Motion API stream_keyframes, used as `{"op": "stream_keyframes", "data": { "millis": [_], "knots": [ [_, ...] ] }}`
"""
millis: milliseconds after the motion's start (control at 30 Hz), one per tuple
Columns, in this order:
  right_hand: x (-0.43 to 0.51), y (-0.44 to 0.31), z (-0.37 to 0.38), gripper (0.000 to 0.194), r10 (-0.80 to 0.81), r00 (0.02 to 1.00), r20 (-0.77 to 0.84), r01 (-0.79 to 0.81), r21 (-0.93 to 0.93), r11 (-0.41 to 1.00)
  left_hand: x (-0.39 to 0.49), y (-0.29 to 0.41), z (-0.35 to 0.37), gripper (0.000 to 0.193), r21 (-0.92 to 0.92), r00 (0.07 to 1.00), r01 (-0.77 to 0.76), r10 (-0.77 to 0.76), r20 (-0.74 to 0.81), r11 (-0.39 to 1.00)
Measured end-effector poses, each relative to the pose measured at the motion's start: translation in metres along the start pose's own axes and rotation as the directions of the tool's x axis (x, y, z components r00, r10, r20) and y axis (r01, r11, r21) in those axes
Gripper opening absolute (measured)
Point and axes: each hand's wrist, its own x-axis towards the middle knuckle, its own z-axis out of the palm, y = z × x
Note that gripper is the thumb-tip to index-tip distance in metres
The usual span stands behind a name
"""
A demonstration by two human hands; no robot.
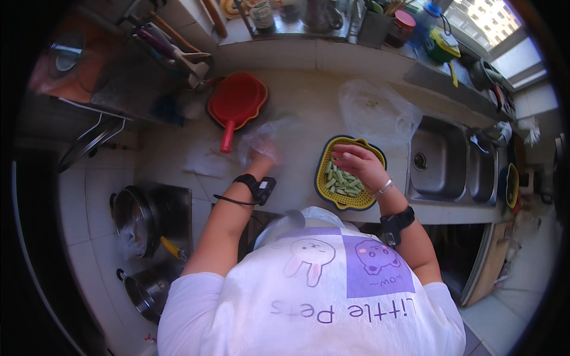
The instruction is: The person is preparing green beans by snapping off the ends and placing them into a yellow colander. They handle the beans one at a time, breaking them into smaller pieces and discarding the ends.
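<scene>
My left hand (263, 150) is blurred and holds a clear plastic bag (254, 135) over the counter, just right of a red pan's handle; its fingers are partly hidden by the film. My right hand (358, 163) hovers over a yellow colander (321, 182) set in a dark blue basin, fingers spread and apparently with nothing in them. Cut pieces of a pale green vegetable (342, 181) lie in the colander. Behind it, a second clear plastic bag (378, 113) lies spread out with small green bits on it.
The red pan (238, 100) lies at the back left. A double steel sink (438, 155) is on the right. Pots (138, 222) stand at the left by a stove. Jars and bottles (401, 29) line the ledge behind the counter (298, 178).
</scene>
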Motion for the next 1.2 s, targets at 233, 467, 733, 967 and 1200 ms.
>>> {"op": "stream_keyframes", "data": {
  "millis": [233, 467, 733, 967, 1200],
  "knots": [
    [0.017, -0.006, 0.005, 0.031, -0.094, 0.987, -0.131, 0.097, 0.019, 0.995, -0.003, -0.031, 0.035, 0.073, -0.696, 0.947, -0.173, 0.312, 0.078, 0.697],
    [0.04, 0.019, 0.071, 0.019, -0.121, 0.991, 0.048, 0.129, -0.484, 0.866, -0.041, -0.012, -0.004, 0.064, -0.957, 0.85, -0.246, 0.44, -0.289, -0.152],
    [0.037, 0.018, 0.085, 0.019, -0.333, 0.932, 0.142, 0.354, -0.545, 0.76, -0.057, -0.03, -0.037, 0.059, -0.74, 0.78, 0.02, 0.474, -0.409, -0.672],
    [0.027, 0.007, 0.085, 0.015, -0.643, 0.7, 0.31, 0.637, -0.678, 0.367, -0.042, -0.035, -0.02, 0.052, -0.891, 0.857, -0.334, 0.296, -0.423, -0.306],
    [0.041, 0.016, 0.069, 0.009, -0.202, 0.979, -0.012, 0.202, -0.024, 0.979, -0.03, -0.006, 0.011, 0.046, -0.973, 0.861, -0.096, 0.473, -0.187, -0.21]
  ]
}}
